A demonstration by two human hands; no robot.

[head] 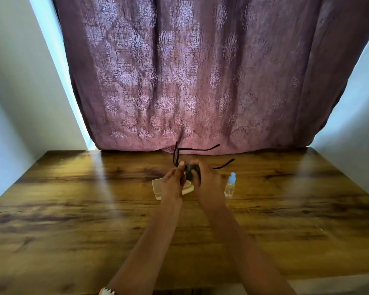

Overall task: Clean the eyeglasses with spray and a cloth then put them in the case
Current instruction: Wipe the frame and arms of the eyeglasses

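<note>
Steadying the eyeglasses point(176, 155), the left hand point(172, 185) pinches the frame so the right hand point(209, 177), clamped on a dark cloth point(190, 173), can rub one lens; the case point(157, 184) lies directly beneath.

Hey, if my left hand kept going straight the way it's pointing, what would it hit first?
The eyeglasses: the left hand holds their front now. Past them, probably the purple curtain, though depth is unclear.

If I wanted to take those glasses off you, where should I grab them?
Probably the upper temple arm of the eyeglasses, coming from the right. Both arms stick out unfolded that way, clear of the left hand and right hand, and gripping there smudges nothing.
</note>
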